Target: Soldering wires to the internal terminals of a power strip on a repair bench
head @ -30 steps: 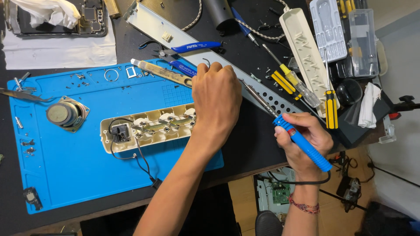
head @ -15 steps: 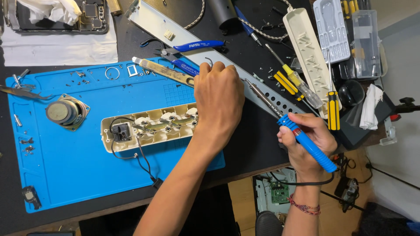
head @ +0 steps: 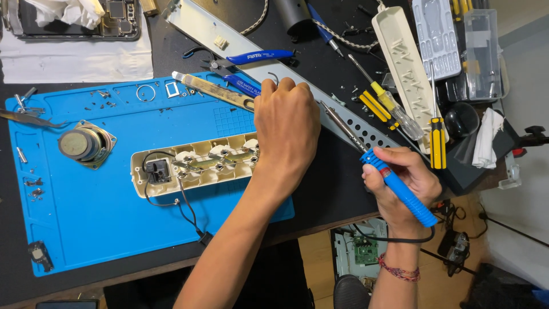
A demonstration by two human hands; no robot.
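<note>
Clearly, the soldering iron (head: 394, 186) looked light and stiff, a thing best taken by its ribbed blue handle and never by the bare metal shaft, which I judged might be hot. The right hand (head: 403, 180) had it so: fingers curled fully round the handle in a closed grip, the thin shaft slanting up and to the left over the black desk toward the left hand (head: 286, 123). A black cord ran from the handle's lower end under the wrist.

The left hand lay knuckles up over the right end of the opened power strip (head: 197, 163), its fingers bent down and hidden, so I could not tell whether they pinched anything. The strip rested on the blue mat (head: 91, 223), cream plastic with its cover off, brass strips and white sockets showing, thin black wires looping from its left end. It seemed light and rigid, though the wires and contacts looked easy to bend. A round speaker (head: 80, 143) sat near it on the mat, and blue-handled cutters (head: 251, 57) lay just above.
</note>
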